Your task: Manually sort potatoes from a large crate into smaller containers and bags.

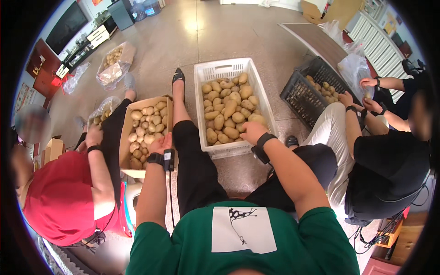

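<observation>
A white plastic crate (224, 150) of potatoes stands on the floor before me. My right hand (255, 132) is over its near right part, fingers bent downward, right against a large potato (258, 119). Whether the fingers grip that potato is hidden by the back of the hand. To the left is a cardboard box (124, 137), also filled with potatoes (148, 125). My left hand (161, 143) is at the right edge of this box, palm turned up and fingers loosely curled, with nothing visible in it. Both wrists wear black straps with small devices.
A person in red (68, 192) sits at left, a hand at a plastic bag of potatoes (103, 111). At right, people reach around a black crate (295, 92) and a clear bag (355, 70). Another potato bag (117, 62) lies farther left. A cable hangs from my left wrist.
</observation>
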Action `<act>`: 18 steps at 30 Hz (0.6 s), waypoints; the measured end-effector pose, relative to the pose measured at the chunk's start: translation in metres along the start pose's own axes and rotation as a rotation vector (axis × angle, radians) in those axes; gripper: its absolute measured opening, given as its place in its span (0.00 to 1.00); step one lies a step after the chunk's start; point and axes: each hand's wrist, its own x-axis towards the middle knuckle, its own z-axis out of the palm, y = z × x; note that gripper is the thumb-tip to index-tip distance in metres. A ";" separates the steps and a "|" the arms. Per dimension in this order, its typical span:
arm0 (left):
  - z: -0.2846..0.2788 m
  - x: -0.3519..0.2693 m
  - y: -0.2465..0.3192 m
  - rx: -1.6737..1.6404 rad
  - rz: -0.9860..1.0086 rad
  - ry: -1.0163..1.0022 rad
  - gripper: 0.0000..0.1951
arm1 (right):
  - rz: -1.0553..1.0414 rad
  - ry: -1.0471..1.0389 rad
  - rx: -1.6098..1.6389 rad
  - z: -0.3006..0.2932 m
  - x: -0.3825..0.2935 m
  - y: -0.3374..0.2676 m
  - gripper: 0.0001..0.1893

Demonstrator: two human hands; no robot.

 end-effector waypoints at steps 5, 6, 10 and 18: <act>0.036 -0.017 -0.066 0.093 -0.089 -0.028 0.13 | -0.014 0.052 -0.004 -0.001 0.007 -0.003 0.16; 0.041 -0.015 -0.079 0.119 -0.117 -0.027 0.12 | -0.028 0.105 -0.021 0.002 0.009 0.002 0.16; 0.056 -0.018 -0.118 0.246 -0.178 -0.038 0.10 | 0.085 0.131 -0.101 -0.017 0.003 -0.005 0.16; 0.073 -0.025 -0.152 0.349 -0.215 0.001 0.11 | 0.309 0.063 -0.067 -0.029 0.004 0.013 0.21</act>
